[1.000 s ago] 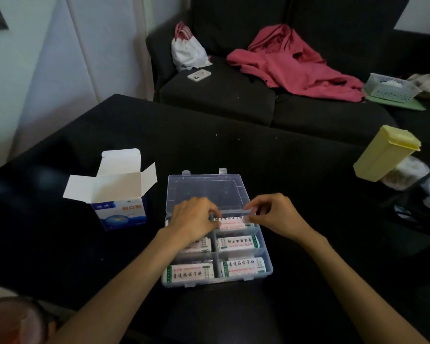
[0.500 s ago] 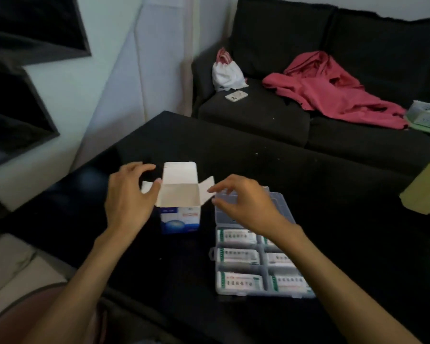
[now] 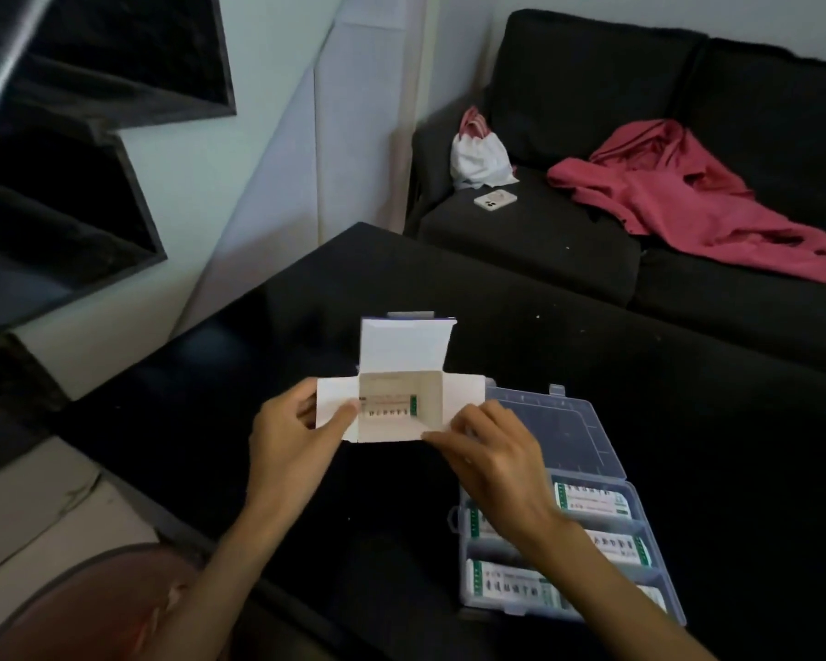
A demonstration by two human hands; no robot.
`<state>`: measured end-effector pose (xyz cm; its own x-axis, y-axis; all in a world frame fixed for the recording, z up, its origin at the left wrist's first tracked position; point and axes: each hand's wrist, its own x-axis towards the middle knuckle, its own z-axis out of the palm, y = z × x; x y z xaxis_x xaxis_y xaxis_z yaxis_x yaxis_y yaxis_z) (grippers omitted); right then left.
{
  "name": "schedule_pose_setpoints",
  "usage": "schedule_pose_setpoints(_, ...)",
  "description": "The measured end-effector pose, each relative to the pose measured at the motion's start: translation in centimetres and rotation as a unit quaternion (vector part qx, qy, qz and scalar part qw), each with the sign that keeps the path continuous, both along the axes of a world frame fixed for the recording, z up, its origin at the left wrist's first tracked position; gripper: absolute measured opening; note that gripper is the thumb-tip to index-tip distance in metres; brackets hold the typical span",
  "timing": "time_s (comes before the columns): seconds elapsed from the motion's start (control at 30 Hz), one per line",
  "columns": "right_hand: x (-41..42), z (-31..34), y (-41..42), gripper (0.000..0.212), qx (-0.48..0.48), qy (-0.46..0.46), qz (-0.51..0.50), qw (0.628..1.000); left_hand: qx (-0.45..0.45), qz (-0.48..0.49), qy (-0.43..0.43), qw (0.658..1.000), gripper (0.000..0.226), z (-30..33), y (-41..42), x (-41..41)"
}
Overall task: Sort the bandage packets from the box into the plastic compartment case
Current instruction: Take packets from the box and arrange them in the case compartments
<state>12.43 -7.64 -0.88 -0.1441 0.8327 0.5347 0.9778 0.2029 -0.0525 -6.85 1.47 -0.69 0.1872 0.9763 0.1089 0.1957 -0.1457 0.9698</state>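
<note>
Box point(image 3: 404, 398) now tipped toward camera, left hand point(image 3: 289, 436) & right hand point(image 3: 492, 453) pinching its side flaps; packet point(image 3: 388, 406) left inside, case point(image 3: 587, 541) approx. full

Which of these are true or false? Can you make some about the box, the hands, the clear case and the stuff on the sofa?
1. Both hands hold the box by its side flaps. True: left hand, right hand.
2. The box is empty. False: a bandage packet shows inside.
3. The plastic case has its lid shut. False: the lid lies open, with packets in the compartments.
4. A pink garment lies on the sofa. True.
5. The phone sits on the table. False: it is on the sofa.
</note>
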Motion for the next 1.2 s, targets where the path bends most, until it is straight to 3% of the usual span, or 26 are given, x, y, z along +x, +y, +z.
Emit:
schedule_pose_setpoints(0.13, -0.2, -0.9, 0.9, 0.016, -0.084, -0.024, -0.003, 0.996, -0.040, -0.028, 0.073, 0.996, 0.027, -1.7, 1.0, 0.0)
schedule_pose_setpoints(0.23, -0.2, -1.0, 1.1, 0.012, -0.104, -0.005, -0.004, 0.995, -0.004, -0.056, 0.115, 0.992, 0.053, -1.4, 1.5, 0.9)
schedule_pose_setpoints(0.37, -0.4, -0.2, 1.5, 0.013, -0.116, 0.011, -0.003, 0.993, 0.013, -0.080, 0.128, 0.989, 0.025, 0.1, 2.6, 2.0)
schedule_pose_setpoints(0.47, -1.8, 0.7, 1.6, 0.030, -0.155, 0.059, -0.011, 0.986, 0.029, -0.081, 0.178, 0.980, 0.025, 0.8, 3.1, 2.4)
schedule_pose_setpoints(0.63, -3.9, 0.3, 3.4, 0.046, -0.323, 0.160, -0.032, 0.932, 0.014, -0.123, 0.187, 0.975, 0.021, 0.8, 2.7, 2.4)
schedule_pose_setpoints(0.8, -3.8, -1.1, 6.7, 0.053, -0.429, 0.148, -0.075, 0.888, 0.011, -0.144, 0.204, 0.968, 0.019, 0.7, 3.0, 2.1)
schedule_pose_setpoints(1.2, -3.8, -0.6, 7.8, 0.061, -0.457, 0.140, -0.123, 0.870, 0.001, -0.146, 0.202, 0.968, 0.018, 0.9, 3.2, 2.6)
